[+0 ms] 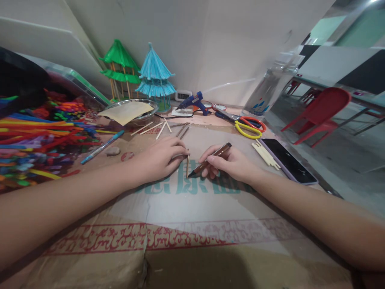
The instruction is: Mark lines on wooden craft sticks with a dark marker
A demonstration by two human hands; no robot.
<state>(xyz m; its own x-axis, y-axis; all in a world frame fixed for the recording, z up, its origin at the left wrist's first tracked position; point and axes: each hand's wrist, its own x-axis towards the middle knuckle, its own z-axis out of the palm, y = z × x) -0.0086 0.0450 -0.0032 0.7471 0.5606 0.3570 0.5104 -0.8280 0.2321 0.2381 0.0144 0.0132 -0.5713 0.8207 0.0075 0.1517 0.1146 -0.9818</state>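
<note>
In my right hand (228,162) is a brown marker (216,154), its dark tip pointing down and left. That tip meets, or nearly meets, the near end of a thin wooden stick (188,165). My left hand (168,156) pinches the stick near its far end, fingers curled over the cardboard (192,212). Just beyond my left hand lie several pale sticks (152,128) and a couple of darker brown sticks (183,131).
Coloured pipe cleaners (36,140) pile up at left beside a blue pen (102,147). Behind stand green (118,72) and blue (156,76) pavilion models, a glue gun (192,103) and scissors (246,125). A phone (287,160) and a plastic bottle (264,92) are at right.
</note>
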